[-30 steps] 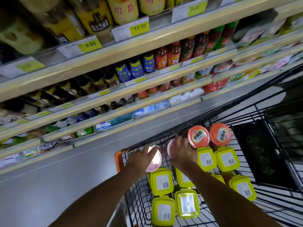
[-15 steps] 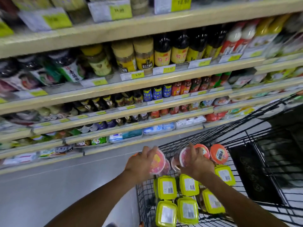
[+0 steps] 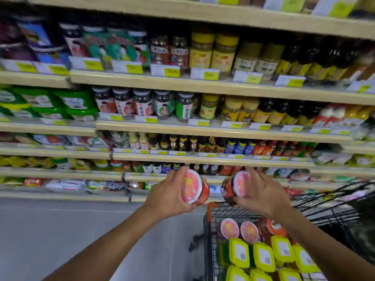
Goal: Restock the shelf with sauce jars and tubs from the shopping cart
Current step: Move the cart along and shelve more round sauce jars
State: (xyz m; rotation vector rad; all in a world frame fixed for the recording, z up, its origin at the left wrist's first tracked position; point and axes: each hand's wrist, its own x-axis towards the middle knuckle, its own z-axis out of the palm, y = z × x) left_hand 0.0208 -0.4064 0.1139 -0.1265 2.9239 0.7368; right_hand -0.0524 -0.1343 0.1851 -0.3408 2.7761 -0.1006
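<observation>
Two red sauce jars with pink lids are up in front of the lower shelf (image 3: 203, 159), tipped so the lids face back this way: one jar (image 3: 194, 188) in the left hand (image 3: 170, 191), the other jar (image 3: 238, 185) in the right hand (image 3: 261, 193). More jars (image 3: 229, 229) sit in the shopping cart (image 3: 209, 224), just behind a bunch of yellow-lidded tubs (image 3: 262, 256) with white labels.

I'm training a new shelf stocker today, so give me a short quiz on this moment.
1. True or false: the left hand holds nothing.
2. The right hand grips: A a green pouch; B a round red jar with a pink lid; C a dark bottle.
3. Fill in: the square plastic tubs with yellow-green lids lie in the black wire ____.
Key: 1 false, it grips another round red pink-lidded jar; 2 B; 3 shopping cart.
</observation>
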